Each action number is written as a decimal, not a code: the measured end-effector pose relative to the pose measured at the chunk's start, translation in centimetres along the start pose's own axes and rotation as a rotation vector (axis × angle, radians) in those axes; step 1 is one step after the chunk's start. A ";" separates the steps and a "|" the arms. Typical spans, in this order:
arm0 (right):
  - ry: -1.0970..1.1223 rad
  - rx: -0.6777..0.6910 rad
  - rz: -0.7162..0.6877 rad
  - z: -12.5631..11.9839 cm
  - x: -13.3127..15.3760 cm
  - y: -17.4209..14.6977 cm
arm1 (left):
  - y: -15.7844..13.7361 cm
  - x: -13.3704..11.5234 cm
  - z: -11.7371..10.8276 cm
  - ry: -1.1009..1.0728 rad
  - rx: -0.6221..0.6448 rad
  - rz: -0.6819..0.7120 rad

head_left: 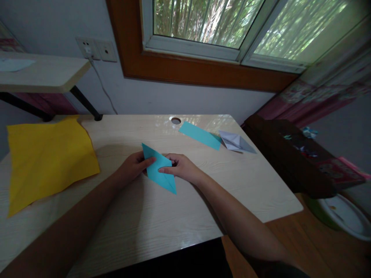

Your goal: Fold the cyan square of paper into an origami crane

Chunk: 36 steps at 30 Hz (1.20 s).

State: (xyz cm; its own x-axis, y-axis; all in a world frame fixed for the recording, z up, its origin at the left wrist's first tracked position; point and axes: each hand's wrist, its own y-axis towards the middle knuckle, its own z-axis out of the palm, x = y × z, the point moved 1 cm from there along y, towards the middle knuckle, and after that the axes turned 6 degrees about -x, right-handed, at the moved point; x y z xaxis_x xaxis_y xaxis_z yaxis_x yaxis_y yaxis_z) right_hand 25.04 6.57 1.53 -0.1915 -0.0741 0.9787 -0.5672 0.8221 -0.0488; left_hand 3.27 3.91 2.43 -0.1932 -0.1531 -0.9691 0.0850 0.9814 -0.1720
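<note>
Head: turquoise paper (153, 170) between fingers (168, 170)

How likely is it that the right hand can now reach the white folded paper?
Probably yes: the white folded paper lies on the table beyond the right hand, with nothing tall between. But that hand holds the blue folded paper and may need freeing.

The held paper (154, 172) is turquoise; the sheet (53, 160) yellow; the tabletop (179, 216) pale, wood-grained.

Both hands (132, 166) (183, 166) hold a folded blue paper (156, 166) (creased near its lower tip) over the pale desk (249, 177).
</note>
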 end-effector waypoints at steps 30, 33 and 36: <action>-0.068 0.133 0.023 -0.3 0.8 0.2 | 1.3 2.9 -1.6 -0.199 -0.116 0.245; -0.117 0.130 0.020 -0.3 0.9 0.1 | 1.0 2.3 -1.3 -0.135 -0.112 0.244; -0.185 0.134 -0.022 -0.2 1.1 0.1 | 0.7 1.5 -1.2 -0.078 -0.146 0.236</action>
State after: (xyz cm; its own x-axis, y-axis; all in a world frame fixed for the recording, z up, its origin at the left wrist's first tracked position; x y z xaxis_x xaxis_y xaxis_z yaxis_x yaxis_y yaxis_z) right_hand 24.95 6.67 2.61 -0.3146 -0.2037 0.9271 -0.6718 0.7378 -0.0658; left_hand 1.87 4.55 1.06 -0.1089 0.0790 -0.9909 -0.0241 0.9963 0.0820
